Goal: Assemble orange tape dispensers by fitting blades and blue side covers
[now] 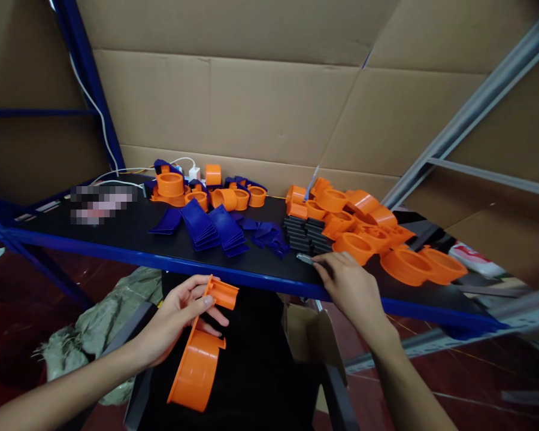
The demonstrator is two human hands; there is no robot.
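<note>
Left hand (179, 317) gripping an orange plastic housing (202, 353); right hand (348, 284), fingers open, reaching a small grey part (304, 258) on the surface (130, 236), next calling for a pinch.

Two arms come up from the bottom of the frame, one at the lower left and one at the lower right. Both arms are bare up to the edge of the picture. No sleeves show on them. The left hand (179, 314) and the right hand (348, 284) are bare too, with no gloves. There are no rings, no watch and no bands on the wrists. The fingernails are short and plain.
</note>
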